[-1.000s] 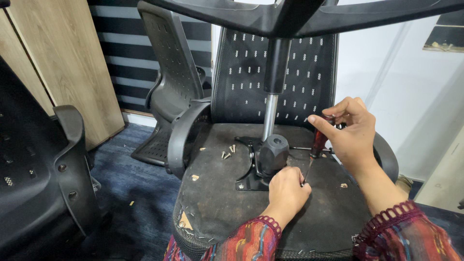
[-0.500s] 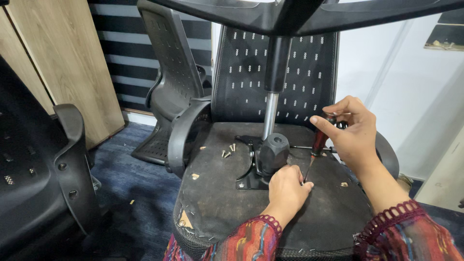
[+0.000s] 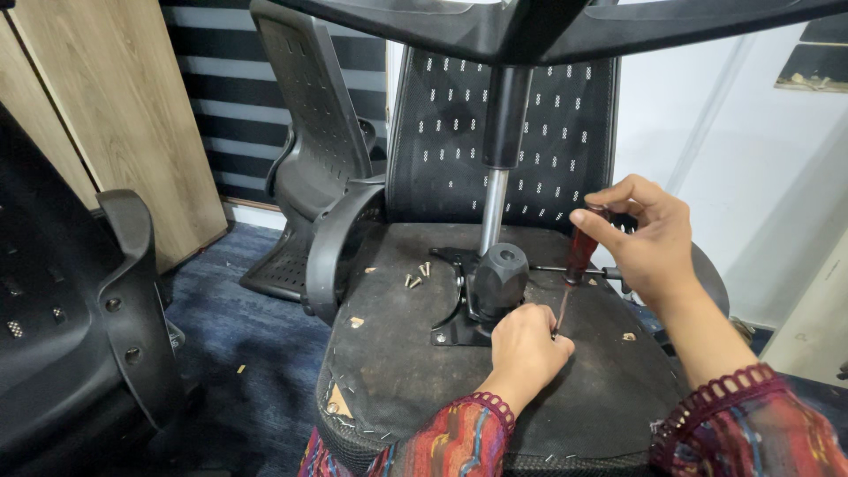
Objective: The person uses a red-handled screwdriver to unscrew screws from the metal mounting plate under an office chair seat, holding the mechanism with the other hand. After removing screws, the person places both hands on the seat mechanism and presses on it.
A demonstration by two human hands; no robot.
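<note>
Two hands: both on one screwdriver (image 3: 579, 258), over the upturned chair seat (image 3: 397, 371).
Right hand (image 3: 649, 243): fingers wrapped round the dark red handle, up top.
Left hand (image 3: 523, 349): fist closed low around the shaft, right by the black mechanism (image 3: 495, 283).
Loose screws (image 3: 417, 276): lying on the seat, left of the gas cylinder (image 3: 493, 212).

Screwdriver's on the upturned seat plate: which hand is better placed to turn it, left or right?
Right, probably. The right hand grips the red handle of the screwdriver, up top where it can twist. The left hand sits low at the tip, by the seat plate, only steadying.
</note>
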